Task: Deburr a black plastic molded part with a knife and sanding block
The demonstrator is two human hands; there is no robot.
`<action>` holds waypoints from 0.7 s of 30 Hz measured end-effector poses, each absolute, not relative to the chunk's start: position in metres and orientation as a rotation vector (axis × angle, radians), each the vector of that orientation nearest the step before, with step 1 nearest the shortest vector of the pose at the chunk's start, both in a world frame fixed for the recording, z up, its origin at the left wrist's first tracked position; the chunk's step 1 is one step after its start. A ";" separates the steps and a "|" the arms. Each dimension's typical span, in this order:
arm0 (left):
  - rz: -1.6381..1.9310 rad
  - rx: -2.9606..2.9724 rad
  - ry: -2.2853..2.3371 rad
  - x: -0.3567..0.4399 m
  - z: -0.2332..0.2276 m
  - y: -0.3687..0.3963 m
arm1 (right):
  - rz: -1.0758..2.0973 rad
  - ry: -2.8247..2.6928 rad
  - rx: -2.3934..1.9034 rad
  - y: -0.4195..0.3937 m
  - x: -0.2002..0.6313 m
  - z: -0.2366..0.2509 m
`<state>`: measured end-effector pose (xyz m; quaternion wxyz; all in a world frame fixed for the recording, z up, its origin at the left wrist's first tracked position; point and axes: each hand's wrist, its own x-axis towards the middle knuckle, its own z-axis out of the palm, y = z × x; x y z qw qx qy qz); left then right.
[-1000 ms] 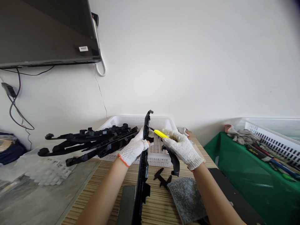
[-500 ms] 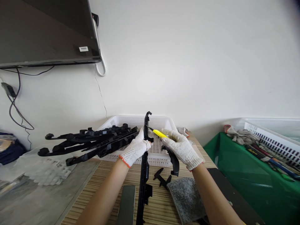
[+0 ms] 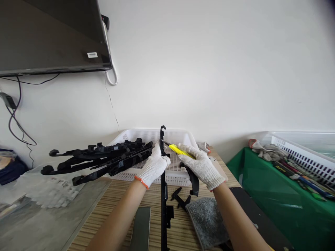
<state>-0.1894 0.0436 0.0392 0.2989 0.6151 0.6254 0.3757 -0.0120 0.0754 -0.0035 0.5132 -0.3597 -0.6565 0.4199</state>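
My left hand, in a white knit glove with an orange cuff edge, is closed around a long black plastic strip. The strip stands lengthwise before me, its hooked upper end rising above the glove. In my gloved right hand is a yellow utility knife, its blade tip at the strip's upper part. Whether the blade touches the strip I cannot tell. Below the right hand a curved black part shows, partly hidden. Behind both hands sits a white plastic basket with several similar black strips across its left side.
On the striped wooden table lie a black caliper, a grey cloth and a dark flat block. At right, a green-covered surface holds gloves, tools and another white basket. A screen hangs upper left.
The black strip has turned slightly in my left hand, its top moving a little left and its lower end right. The knife has shifted slightly left and tilts a bit differently.
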 end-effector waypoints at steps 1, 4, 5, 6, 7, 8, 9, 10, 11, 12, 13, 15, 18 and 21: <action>0.996 1.634 1.662 -0.190 0.039 0.044 | 1.013 -1.577 -0.862 0.076 -0.012 -0.004; 0.985 1.629 1.653 -0.191 0.039 0.043 | 1.036 -1.555 -0.875 0.077 -0.010 -0.005; 0.975 1.627 1.645 -0.192 0.039 0.043 | 1.044 -1.542 -0.885 0.078 -0.010 -0.006; 0.963 1.627 1.637 -0.192 0.040 0.043 | 1.053 -1.530 -0.893 0.079 -0.009 -0.007; 0.947 1.625 1.634 -0.193 0.039 0.042 | 1.062 -1.519 -0.897 0.079 -0.008 -0.007; 0.927 1.622 1.636 -0.194 0.039 0.042 | 1.072 -1.512 -0.896 0.080 -0.007 -0.008; 0.914 1.619 1.638 -0.194 0.039 0.042 | 1.081 -1.511 -0.891 0.080 -0.006 -0.008; 0.908 1.619 1.635 -0.195 0.038 0.043 | 1.088 -1.514 -0.884 0.080 -0.006 -0.008; 0.911 1.619 1.626 -0.196 0.037 0.043 | 1.092 -1.519 -0.878 0.080 -0.006 -0.008; 0.923 1.622 1.611 -0.196 0.037 0.043 | 1.088 -1.524 -0.876 0.080 -0.006 -0.008; 0.938 1.631 1.586 -0.197 0.036 0.044 | 1.078 -1.524 -0.878 0.079 -0.006 -0.008; 0.965 1.654 1.539 -0.198 0.034 0.044 | 1.058 -1.522 -0.891 0.079 -0.007 -0.008; 0.981 1.678 1.527 -0.197 0.033 0.044 | 1.046 -1.511 -0.922 0.079 -0.008 -0.007; 1.014 1.655 1.527 -0.197 0.034 0.043 | 1.047 -1.516 -0.919 0.079 -0.007 -0.007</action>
